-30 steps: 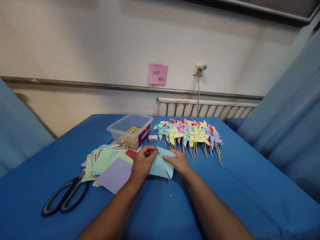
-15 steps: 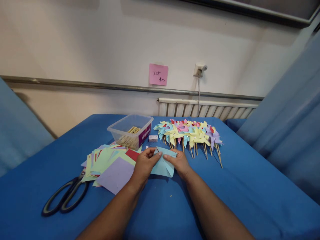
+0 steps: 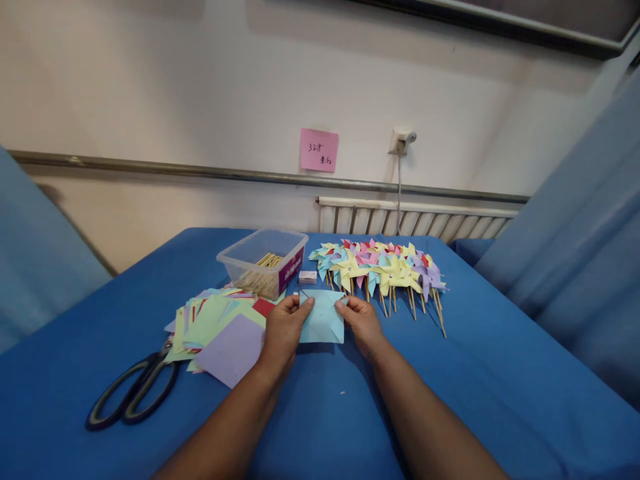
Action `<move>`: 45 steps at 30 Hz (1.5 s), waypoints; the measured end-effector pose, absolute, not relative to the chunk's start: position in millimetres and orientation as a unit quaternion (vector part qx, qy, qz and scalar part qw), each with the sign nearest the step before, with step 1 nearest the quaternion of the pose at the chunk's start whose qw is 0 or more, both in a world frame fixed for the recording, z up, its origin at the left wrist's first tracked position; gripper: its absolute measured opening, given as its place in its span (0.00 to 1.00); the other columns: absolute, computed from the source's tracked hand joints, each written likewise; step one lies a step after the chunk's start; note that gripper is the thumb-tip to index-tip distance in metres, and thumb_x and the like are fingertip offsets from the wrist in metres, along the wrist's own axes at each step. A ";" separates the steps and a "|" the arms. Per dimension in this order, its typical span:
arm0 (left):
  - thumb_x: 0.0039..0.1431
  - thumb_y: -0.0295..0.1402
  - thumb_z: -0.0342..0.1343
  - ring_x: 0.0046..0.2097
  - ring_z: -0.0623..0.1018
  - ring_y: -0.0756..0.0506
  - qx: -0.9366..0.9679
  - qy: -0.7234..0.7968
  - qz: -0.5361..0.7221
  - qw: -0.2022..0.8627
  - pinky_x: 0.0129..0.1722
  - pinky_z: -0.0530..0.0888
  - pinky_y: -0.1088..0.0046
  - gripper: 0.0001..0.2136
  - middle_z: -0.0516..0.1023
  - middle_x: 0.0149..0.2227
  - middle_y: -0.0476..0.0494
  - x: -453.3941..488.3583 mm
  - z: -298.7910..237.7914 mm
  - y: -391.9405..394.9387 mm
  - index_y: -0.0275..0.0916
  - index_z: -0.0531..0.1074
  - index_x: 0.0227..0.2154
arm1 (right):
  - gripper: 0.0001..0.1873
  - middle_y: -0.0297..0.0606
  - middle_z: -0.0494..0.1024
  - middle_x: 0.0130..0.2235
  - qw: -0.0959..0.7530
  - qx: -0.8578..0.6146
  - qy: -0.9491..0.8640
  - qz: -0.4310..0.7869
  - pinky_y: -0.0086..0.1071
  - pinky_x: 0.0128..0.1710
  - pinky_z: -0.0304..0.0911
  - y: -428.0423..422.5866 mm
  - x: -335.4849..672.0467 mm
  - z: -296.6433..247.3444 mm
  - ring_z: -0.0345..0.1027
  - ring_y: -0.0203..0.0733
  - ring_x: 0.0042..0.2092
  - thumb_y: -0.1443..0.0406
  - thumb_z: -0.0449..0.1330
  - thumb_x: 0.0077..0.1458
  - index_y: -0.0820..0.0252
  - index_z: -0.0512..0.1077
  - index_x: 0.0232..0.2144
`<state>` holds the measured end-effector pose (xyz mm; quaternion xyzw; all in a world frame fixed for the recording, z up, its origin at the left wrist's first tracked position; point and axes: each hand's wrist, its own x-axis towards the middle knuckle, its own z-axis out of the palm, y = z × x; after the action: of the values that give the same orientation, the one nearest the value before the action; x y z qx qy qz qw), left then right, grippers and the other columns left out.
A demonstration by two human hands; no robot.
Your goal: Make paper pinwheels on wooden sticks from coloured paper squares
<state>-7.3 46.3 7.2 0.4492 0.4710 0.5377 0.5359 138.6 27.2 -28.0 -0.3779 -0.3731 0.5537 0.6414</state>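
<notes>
Between my hands is a light blue paper square (image 3: 321, 320) with slits running in from its corners. My left hand (image 3: 286, 327) pinches its left edge, thumb on top. On the opposite edge, my right hand (image 3: 361, 322) grips near the upper right corner, also with the thumb on top. The fingers under the paper are hidden. A thin dark line shows near the upper left corner; I cannot tell whether it is a slit or a pin. Left of my left hand lies a pile of coloured paper squares (image 3: 233, 350).
Black-handled scissors (image 3: 133, 390) lie at the left, blades under the paper. A clear plastic box (image 3: 263, 263) of wooden sticks stands behind the pile, beside a small white box (image 3: 307, 277). Several finished pinwheels (image 3: 380, 267) lie at the back right of the blue-covered table (image 3: 480, 400).
The blue paper has turned from tilted to nearly square-on. My right thumb has slid from the paper's upper middle out to its right edge; both hands still hold it.
</notes>
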 end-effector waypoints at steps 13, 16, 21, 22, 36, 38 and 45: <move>0.46 0.48 0.60 0.28 0.75 0.46 0.377 0.441 0.475 0.662 0.28 0.71 0.71 0.20 0.78 0.28 0.42 -5.2 18.3 39.3 0.35 0.75 0.32 | 0.19 0.36 0.79 0.28 0.715 -0.397 -0.276 0.504 0.32 0.29 0.66 31.1 142.4 -28.2 0.70 0.38 0.26 0.57 0.68 0.41 0.63 0.73 0.33; 0.44 0.46 0.63 0.28 0.74 0.47 0.429 0.433 0.444 0.656 0.28 0.71 0.73 0.18 0.77 0.28 0.43 -5.8 16.7 39.8 0.34 0.75 0.30 | 0.19 0.37 0.80 0.29 0.721 -0.396 -0.276 0.497 0.33 0.30 0.67 32.2 142.8 -28.2 0.71 0.40 0.27 0.57 0.67 0.42 0.63 0.73 0.34; 0.39 0.42 0.66 0.21 0.69 0.51 0.491 0.476 0.453 0.572 0.23 0.67 0.76 0.14 0.71 0.19 0.50 -3.9 14.8 39.4 0.36 0.71 0.21 | 0.19 0.37 0.80 0.28 0.718 -0.395 -0.274 0.502 0.35 0.29 0.67 30.1 140.5 -24.5 0.71 0.40 0.26 0.56 0.68 0.42 0.63 0.73 0.34; 0.39 0.42 0.66 0.20 0.68 0.51 0.496 0.481 0.456 0.561 0.22 0.66 0.76 0.14 0.70 0.17 0.51 -3.4 15.0 39.2 0.36 0.71 0.20 | 0.19 0.37 0.80 0.28 0.716 -0.396 -0.274 0.506 0.35 0.29 0.67 29.6 140.1 -23.3 0.71 0.40 0.26 0.56 0.68 0.41 0.62 0.73 0.34; 0.39 0.41 0.67 0.22 0.71 0.50 0.467 0.467 0.476 0.581 0.23 0.65 0.76 0.15 0.75 0.20 0.50 -4.6 9.1 43.5 0.36 0.71 0.24 | 0.20 0.35 0.78 0.26 0.662 -0.408 -0.334 0.533 0.33 0.30 0.65 26.3 138.7 -25.7 0.70 0.39 0.26 0.55 0.69 0.39 0.64 0.75 0.32; 0.37 0.41 0.67 0.20 0.69 0.51 0.468 0.479 0.478 0.568 0.21 0.63 0.76 0.16 0.73 0.18 0.51 -5.1 8.2 44.4 0.37 0.70 0.23 | 0.20 0.35 0.78 0.26 0.659 -0.411 -0.333 0.534 0.33 0.30 0.65 25.8 138.6 -24.9 0.69 0.38 0.26 0.55 0.69 0.38 0.64 0.75 0.31; 0.40 0.44 0.65 0.20 0.69 0.51 0.466 0.456 0.485 0.583 0.21 0.63 0.76 0.16 0.72 0.19 0.52 -5.4 10.4 43.2 0.37 0.71 0.25 | 0.19 0.36 0.79 0.26 0.660 -0.416 -0.328 0.533 0.32 0.28 0.63 25.6 140.1 -25.1 0.68 0.37 0.24 0.56 0.69 0.39 0.64 0.75 0.31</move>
<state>-5.4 43.2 10.4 0.4658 0.4559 0.4848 0.5832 140.1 25.6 -25.1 -0.4159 -0.3282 0.5330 0.6597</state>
